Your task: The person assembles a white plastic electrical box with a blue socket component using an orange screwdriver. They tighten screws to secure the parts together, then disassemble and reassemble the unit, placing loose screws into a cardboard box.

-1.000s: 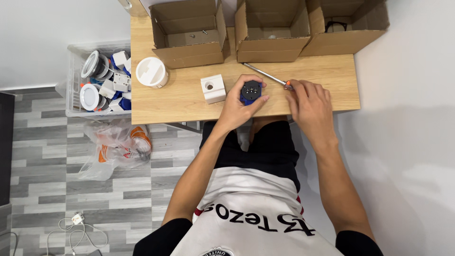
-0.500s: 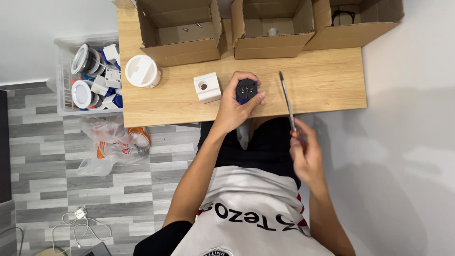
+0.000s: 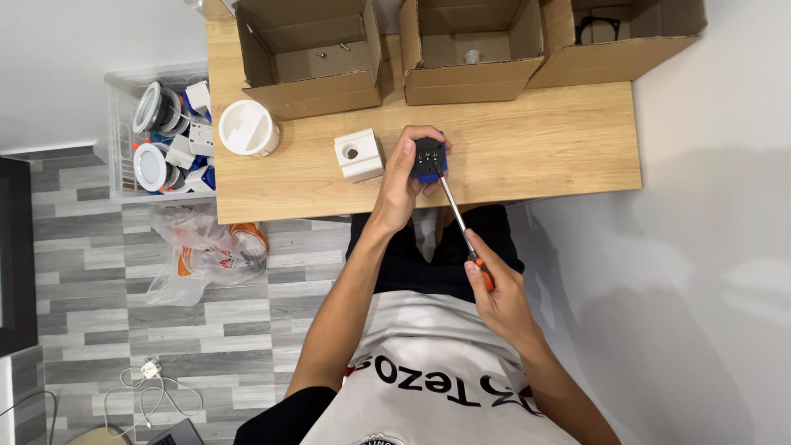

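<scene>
Blue-and-black small device sits at the front edge of a wooden desk, seen from a head camera looking straight down. The left hand wraps around it, fingers curled closed on its sides and pinning it to the desk. The right hand hangs lower, over the person's lap, closed in a fist around the orange handle of a screwdriver. The long metal shaft slants up and left, its tip meeting the top of the device.

Just left of the device stands one white square block with a round hole in its top. Further left lies one white round cap. Along the desk's far edge stand three open cardboard boxes; small parts lie in them, too small to tell apart. Nothing lies between either hand and the device.

Beside the desk, on the grey plank floor, one clear plastic crate holds round white fittings and blue-and-white pieces. One crumpled plastic bag lies below it.
</scene>
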